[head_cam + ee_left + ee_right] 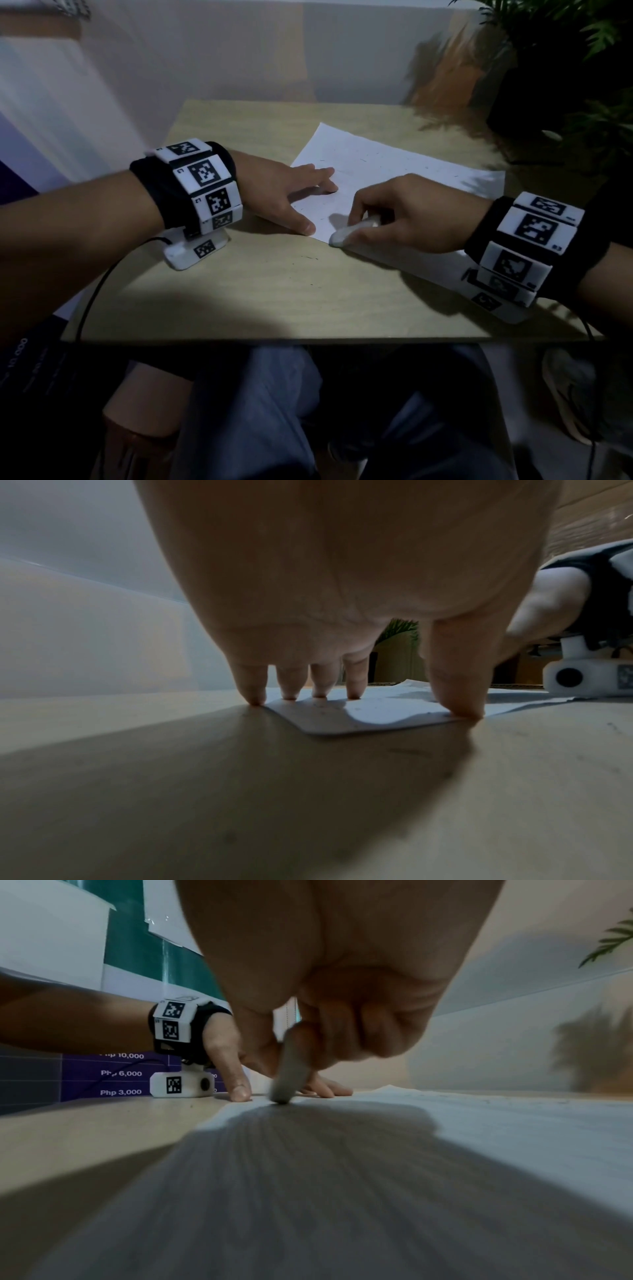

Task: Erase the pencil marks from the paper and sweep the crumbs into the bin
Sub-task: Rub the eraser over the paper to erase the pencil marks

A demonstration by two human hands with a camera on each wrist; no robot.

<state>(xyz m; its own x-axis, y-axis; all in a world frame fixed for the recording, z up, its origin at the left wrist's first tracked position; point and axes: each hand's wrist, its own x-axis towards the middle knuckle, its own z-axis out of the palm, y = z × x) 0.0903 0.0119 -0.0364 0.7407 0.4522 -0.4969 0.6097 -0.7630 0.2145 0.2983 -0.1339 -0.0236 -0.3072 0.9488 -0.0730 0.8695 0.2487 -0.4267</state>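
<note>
A white sheet of paper lies askew on the light wooden table, with small dark crumbs scattered over it. My left hand presses flat on the sheet's left corner, fingers straight and spread. My right hand grips a whitish eraser, whose tip touches the paper near its front edge. In the right wrist view the eraser stands tilted with its end on the sheet. No bin is in view.
A potted plant stands at the table's far right corner. A pale wall runs behind the table. A few dark crumbs lie on the bare wood in front of the paper. My legs and a shoe show below the front edge.
</note>
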